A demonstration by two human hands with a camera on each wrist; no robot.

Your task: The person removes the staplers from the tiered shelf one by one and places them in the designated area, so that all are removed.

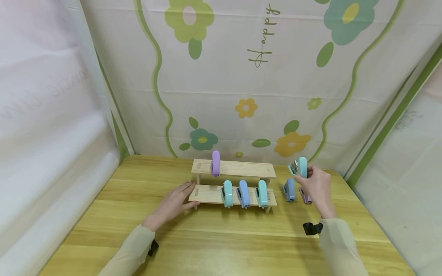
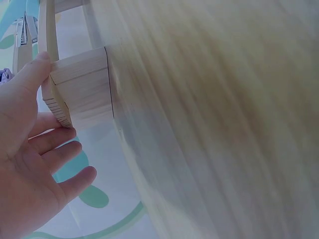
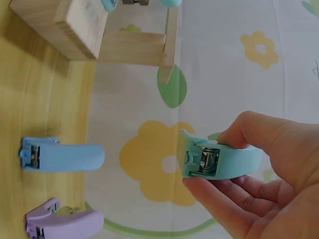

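Observation:
A mint-green stapler is held up off the table between the thumb and fingers of my right hand. Below it, a blue stapler and a purple stapler stand on the table. My left hand holds the left end of the lower step of a two-step wooden rack, its thumb and index finger on either side of the board in the left wrist view. On that step sit a mint stapler, a blue stapler and another mint stapler. One purple stapler sits on the upper step.
The rack stands at the back of a wood-grain table. Behind it hangs a white cloth printed with flowers, and similar cloth walls close off the left and right sides.

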